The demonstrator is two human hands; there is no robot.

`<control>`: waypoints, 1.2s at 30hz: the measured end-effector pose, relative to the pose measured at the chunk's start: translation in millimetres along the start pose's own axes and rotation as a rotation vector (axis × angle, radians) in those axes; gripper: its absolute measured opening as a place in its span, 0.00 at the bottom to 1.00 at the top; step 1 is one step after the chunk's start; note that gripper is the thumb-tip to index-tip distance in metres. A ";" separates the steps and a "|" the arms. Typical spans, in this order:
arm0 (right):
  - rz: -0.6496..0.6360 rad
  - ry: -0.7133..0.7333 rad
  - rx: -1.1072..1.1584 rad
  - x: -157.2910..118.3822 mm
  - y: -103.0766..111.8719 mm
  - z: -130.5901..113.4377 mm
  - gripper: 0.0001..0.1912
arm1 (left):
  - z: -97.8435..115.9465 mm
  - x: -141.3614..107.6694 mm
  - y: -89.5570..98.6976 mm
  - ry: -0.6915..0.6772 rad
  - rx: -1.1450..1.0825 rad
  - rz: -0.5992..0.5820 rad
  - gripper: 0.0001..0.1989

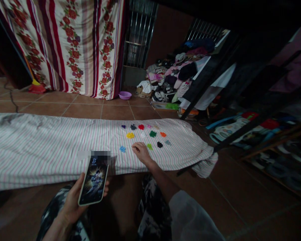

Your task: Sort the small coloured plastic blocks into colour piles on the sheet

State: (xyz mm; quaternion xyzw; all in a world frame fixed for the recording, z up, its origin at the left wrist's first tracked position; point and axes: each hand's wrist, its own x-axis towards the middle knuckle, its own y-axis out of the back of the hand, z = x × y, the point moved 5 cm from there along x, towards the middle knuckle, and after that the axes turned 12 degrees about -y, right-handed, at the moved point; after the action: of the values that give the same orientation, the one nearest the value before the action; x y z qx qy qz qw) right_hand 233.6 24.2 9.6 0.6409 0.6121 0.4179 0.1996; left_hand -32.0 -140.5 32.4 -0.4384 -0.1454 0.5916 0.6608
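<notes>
My left hand [74, 197] is wrapped round a smartphone [94, 182], its lit screen facing up and showing a cartoon-like figure and a clock. At the middle of the striped cloth [65, 140], my right hand [141, 153] rests with its fingers curled together. A small dark brown spot shows at its fingertips, too small to name. Around this hand lie little heaps of small coloured pieces: a light blue heap [122, 149] to its left, a lime green heap [149, 146] and a black heap [160, 144] to its right, a yellow heap [130, 135] beyond it.
Farther back on the cloth are red [140, 127], dark green [153, 134] and orange heaps [163, 134], among several others. A purple basin [125, 95] stands on the tiled floor by a floral curtain [75, 47]. Piled clothes [175, 75] and dark slanting bars [203, 87] occupy the right.
</notes>
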 end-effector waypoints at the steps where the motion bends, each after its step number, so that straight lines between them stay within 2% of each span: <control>1: 0.006 -0.002 0.010 1.2 2.3 -0.7 0.07 | -0.4 -0.1 -0.1 0.013 -0.013 0.000 0.26; 6: 0.016 -0.057 0.019 15.6 17.0 -6.6 0.12 | -0.1 0.2 1.7 0.005 -0.006 0.003 0.27; 9: -0.002 -0.196 -0.098 33.7 20.7 -5.5 0.14 | -0.9 0.7 2.8 0.012 -0.026 -0.003 0.28; 13: -0.039 -0.365 -0.226 62.3 14.9 0.1 0.15 | -3.0 1.1 4.3 0.040 -0.060 -0.013 0.30; 15: -0.058 -0.394 -0.253 74.7 10.1 1.8 0.17 | -3.5 0.9 4.5 0.042 -0.073 -0.023 0.31; 18: -0.102 -0.407 -0.279 87.3 4.0 3.0 0.26 | -3.9 0.1 4.8 0.042 -0.084 -0.037 0.32; 23: -0.234 -0.439 -0.355 94.2 -5.4 5.2 0.36 | -1.4 -1.0 5.4 0.030 -0.079 -0.047 0.32; 28: -0.211 -0.403 -0.335 98.0 -12.9 8.5 0.31 | 4.4 -3.1 5.8 0.001 -0.071 -0.004 0.30; 33: -0.175 -0.285 -0.295 101.0 -21.1 13.4 0.21 | 5.1 -4.8 9.9 0.001 -0.058 0.035 0.29; 36: -0.183 -0.259 -0.272 101.8 -24.0 15.3 0.20 | 4.1 -4.4 12.6 0.002 -0.061 0.050 0.29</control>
State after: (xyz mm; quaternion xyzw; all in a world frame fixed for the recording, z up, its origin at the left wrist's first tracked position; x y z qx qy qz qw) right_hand 220.6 129.1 12.2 0.5983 0.5749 0.3910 0.3983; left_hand -44.3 -143.8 26.7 -0.4623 -0.1517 0.6029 0.6323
